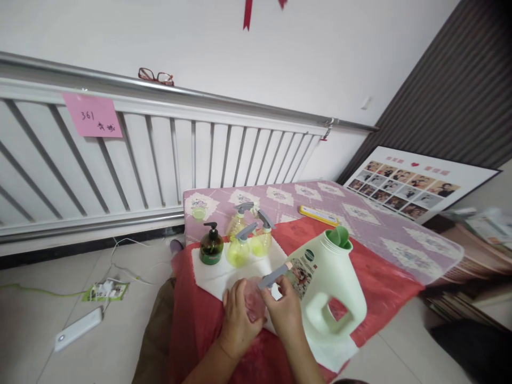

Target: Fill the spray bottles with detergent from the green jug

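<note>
My left hand (pixel 240 320) is wrapped round the clear body of a spray bottle (pixel 255 301), and red cloth shows through it. My right hand (pixel 285 308) is closed at the bottle's neck, gripping its grey trigger head (pixel 275 276). Whether the head is fully screwed on I cannot tell. Just beyond stand three spray bottles, one (pixel 239 252), another (pixel 261 241) and a third (pixel 237 223), with yellow liquid visible in them. Left of them is a dark green pump bottle (pixel 211 246). To the right stands a large pale green jug (pixel 352 282), a green cap (pixel 340 235) in its mouth.
White paper (pixel 214 277) lies over a red cloth (pixel 384 282) on the purple-patterned table (pixel 276 205). A small green lid (pixel 198 213) and a yellow-edged box (pixel 319 215) lie farther back. A radiator (pixel 224 154) lines the wall; cables and a power strip (pixel 105 290) are on the floor.
</note>
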A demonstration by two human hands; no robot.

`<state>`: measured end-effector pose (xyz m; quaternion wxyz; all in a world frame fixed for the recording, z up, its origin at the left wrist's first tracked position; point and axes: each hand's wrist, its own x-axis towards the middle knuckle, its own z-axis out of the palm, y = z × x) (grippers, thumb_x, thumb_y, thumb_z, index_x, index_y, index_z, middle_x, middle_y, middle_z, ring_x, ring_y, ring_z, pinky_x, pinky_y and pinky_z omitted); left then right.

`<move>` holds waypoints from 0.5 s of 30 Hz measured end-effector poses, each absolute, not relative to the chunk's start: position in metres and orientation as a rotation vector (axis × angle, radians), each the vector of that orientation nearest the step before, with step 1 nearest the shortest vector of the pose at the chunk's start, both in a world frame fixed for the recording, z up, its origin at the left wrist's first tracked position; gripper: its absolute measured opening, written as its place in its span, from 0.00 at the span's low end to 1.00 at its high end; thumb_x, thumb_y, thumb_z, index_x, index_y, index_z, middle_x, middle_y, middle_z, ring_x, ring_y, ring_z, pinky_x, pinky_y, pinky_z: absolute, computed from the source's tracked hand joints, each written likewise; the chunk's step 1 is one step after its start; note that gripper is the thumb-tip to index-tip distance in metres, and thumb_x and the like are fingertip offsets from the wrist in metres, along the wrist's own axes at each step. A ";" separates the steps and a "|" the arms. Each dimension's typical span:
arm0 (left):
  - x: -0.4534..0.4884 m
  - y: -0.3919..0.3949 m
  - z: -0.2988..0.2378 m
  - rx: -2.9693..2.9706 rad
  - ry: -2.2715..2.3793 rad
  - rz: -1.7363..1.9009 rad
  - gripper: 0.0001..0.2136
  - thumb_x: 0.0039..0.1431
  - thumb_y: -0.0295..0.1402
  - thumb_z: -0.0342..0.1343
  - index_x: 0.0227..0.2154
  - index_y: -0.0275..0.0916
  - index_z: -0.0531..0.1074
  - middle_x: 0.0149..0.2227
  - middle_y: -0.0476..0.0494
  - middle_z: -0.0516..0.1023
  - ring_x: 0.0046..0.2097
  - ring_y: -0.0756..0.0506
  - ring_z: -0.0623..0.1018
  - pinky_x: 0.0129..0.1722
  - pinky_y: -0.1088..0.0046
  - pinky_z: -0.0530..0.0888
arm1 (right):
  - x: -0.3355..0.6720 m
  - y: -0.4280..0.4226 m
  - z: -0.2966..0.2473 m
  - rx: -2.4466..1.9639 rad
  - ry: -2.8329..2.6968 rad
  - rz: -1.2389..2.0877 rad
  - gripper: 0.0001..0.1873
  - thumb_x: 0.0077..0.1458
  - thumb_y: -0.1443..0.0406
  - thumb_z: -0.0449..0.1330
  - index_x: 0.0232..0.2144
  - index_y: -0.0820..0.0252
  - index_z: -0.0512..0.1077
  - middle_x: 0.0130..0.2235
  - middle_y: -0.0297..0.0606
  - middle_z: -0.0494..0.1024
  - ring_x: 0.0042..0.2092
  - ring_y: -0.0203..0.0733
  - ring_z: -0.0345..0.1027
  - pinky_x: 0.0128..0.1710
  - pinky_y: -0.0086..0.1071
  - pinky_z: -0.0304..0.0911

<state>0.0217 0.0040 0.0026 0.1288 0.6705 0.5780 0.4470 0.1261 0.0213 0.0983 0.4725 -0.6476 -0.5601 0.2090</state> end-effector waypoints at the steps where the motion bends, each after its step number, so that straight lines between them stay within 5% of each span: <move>1: 0.022 0.004 0.002 1.950 1.679 1.305 0.36 0.46 0.28 0.58 0.59 0.33 0.52 0.57 0.28 0.68 0.60 0.34 0.67 0.59 0.46 0.63 | 0.121 0.021 0.095 -1.577 -1.328 0.499 0.11 0.44 0.60 0.59 0.32 0.56 0.69 0.34 0.39 0.78 0.37 0.49 0.72 0.39 0.40 0.66; 15: -0.013 0.012 0.035 1.575 1.400 1.120 0.32 0.43 0.22 0.49 0.56 0.37 0.61 0.60 0.36 0.67 0.61 0.41 0.68 0.61 0.60 0.64 | 0.107 0.022 0.069 -1.461 -1.062 0.526 0.15 0.43 0.56 0.64 0.31 0.54 0.65 0.31 0.33 0.74 0.35 0.44 0.69 0.37 0.35 0.66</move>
